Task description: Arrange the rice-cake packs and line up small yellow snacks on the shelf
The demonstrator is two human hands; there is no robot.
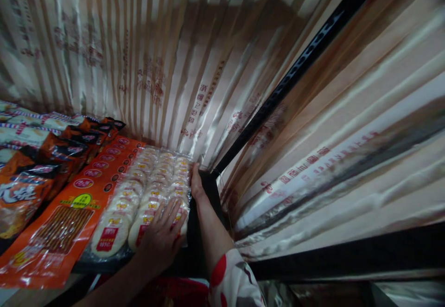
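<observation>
Three rows of clear-wrapped round white cakes point(127, 209) with red and yellow labels lie on a black shelf. My left hand point(162, 233) rests on the near part of the rightmost rows, fingers stretched and spread over the wrappers. At the far right side of those rows, my right hand point(197, 185) is upright on edge against the packs; its fingers look straight, partly hidden. Left of the cakes lies a long orange snack pack point(92, 179) with a clear window showing thin brown sticks.
Several orange-and-black snack bags point(67, 151) and white-and-blue packets point(26, 133) stand at the left. A pleated, printed pale curtain point(156, 66) lines the back and right. A black diagonal post point(278, 93) rises from the shelf corner point(210, 191).
</observation>
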